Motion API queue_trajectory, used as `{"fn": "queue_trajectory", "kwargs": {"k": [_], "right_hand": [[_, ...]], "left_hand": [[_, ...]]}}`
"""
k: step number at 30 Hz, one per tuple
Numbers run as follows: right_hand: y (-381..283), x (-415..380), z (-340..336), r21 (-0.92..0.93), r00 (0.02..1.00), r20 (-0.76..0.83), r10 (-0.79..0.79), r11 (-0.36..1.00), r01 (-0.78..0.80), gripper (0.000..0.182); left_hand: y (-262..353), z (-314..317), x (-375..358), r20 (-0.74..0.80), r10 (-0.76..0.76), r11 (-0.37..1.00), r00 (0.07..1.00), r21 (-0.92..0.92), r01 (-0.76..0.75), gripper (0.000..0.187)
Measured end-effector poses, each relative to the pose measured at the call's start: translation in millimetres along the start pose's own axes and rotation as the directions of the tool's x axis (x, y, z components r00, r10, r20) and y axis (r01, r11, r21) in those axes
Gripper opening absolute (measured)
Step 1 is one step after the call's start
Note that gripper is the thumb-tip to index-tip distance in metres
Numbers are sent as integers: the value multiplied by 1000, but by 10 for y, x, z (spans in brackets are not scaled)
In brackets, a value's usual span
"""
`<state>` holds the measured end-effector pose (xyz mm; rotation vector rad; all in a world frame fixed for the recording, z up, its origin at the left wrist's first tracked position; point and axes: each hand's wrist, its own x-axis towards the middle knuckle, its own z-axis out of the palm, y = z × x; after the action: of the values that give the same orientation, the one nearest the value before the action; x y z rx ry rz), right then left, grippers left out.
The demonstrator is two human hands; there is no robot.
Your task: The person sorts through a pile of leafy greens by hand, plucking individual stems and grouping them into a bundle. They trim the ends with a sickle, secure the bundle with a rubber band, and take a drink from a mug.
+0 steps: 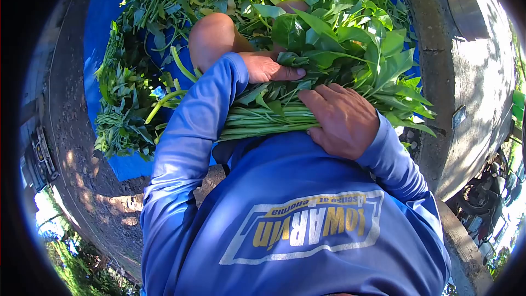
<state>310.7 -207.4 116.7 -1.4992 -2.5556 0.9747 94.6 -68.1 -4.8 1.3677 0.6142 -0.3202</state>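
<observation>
A bundle of leafy greens (268, 122) lies across my lap, its long pale green stems pointing left and its broad pointed leaves to the right. My left hand (269, 69) reaches over the bundle's far side, thumb stretched along the leaves; its other fingers are mostly hidden, and it appears closed on the greens. On the near right side, my right hand (345, 118) is closed over the bundle with bent fingers pressing on the stems and leaves. Both sleeves are blue, and a bare knee (215, 35) shows beyond my left wrist.
Loose greens (164, 3) are heaped on a blue tarp (97, 38) ahead and to the left. Thick cut stems (164, 104) stick out by my left forearm. A concrete ledge (435, 77) runs along the right, with dirt ground (82, 148) on the left.
</observation>
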Motion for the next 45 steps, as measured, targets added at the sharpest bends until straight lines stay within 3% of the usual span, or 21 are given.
{"fn": "queue_trajectory", "kwargs": {"k": [2, 6, 12, 14, 16, 19, 20, 23, 24, 27, 28, 29, 31, 32, 33, 35, 38, 40, 41, 44, 45], "right_hand": [[-66, 60, -144, 27, 988, 143, 56, 998, -60, 65], [17, 100, -36, 22, 995, 90, 54, 998, -56, 59], [-42, 125, -73, -127, 999, 22, -47, 991, 50, 42], [55, 165, -9, -76, 995, -14, -98, 992, 97, 38], [26, 180, -96, -105, 994, -32, -103, 989, 99, 36], [8, 207, -132, -102, 995, 18, -97, 990, 98, 34], [15, 219, -131, -93, 995, 46, -90, 991, 94, 34], [33, 268, -158, -80, 985, 105, -139, 986, 148, 33], [48, 273, -148, -74, 982, 115, -147, 985, 156, 34], [118, 253, -88, -32, 978, 152, -140, 989, 146, 38], [142, 244, -84, 1, 978, 171, -121, 992, 123, 40], [164, 237, -79, 32, 976, 191, -101, 995, 97, 43], [231, 248, 2, 72, 980, 165, -112, 992, 101, 48], [248, 254, 12, 93, 981, 150, -121, 990, 108, 50], [236, 251, -20, 54, 985, 114, -132, 991, 127, 50], [163, 212, -64, -13, 988, 52, -143, 990, 144, 51], [87, 266, -111, -156, 979, -74, -188, 972, 175, 53], [96, 365, -139, -206, 952, -178, -248, 956, 211, 37], [106, 416, -118, -235, 931, -227, -284, 944, 231, 30], [161, 580, 172, -241, 898, -337, -281, 948, 206, 52], [135, 590, 229, -278, 889, -372, -269, 945, 169, 46]], "left_hand": [[-5, -14, -2, -3, 46, 996, 999, -74, -46, 73], [-30, 23, -7, -17, 140, 962, 990, -233, -140, 74], [157, -38, -90, -56, 123, 991, 991, 69, -119, 70], [70, -107, 70, 127, 256, 956, 958, 116, -271, 64], [-535, -298, 718, 299, 540, 806, 787, 86, -586, 52], [-985, -411, 644, 492, 493, 409, 717, 597, -690, 57], [-1098, -369, 646, 418, 400, 676, 816, 467, -570, 61], [-544, -261, 276, 387, 463, 598, 797, 528, -603, 59], [-598, -245, 326, 366, 622, 549, 692, 427, -719, 54], [-64, -53, 131, 162, 293, 940, 942, 133, -315, 62], [-212, -24, 202, 155, 299, 941, 942, 117, -318, 63], [-537, -42, 365, 199, 384, 894, 902, 165, -417, 65], [-1272, -83, 855, 353, 651, 609, 672, 284, -740, 68], [-1295, -142, 563, 349, 565, 559, 748, 506, -658, 60], [-1130, -99, 431, 268, 504, 688, 821, 450, -569, 59], [-575, -32, 108, 38, 315, 941, 948, 118, -317, 58], [20, -56, -247, -188, 200, 977, 962, -34, -210, 55], [346, -132, -428, -291, 179, 984, 940, 36, -176, 53], [507, -171, -524, -324, 195, 969, 926, 212, -130, 56], [717, -277, -687, -411, 194, 837, 891, 543, 69, 62], [715, -283, -671, -433, 152, 823, 888, 553, 129, 63]]}}
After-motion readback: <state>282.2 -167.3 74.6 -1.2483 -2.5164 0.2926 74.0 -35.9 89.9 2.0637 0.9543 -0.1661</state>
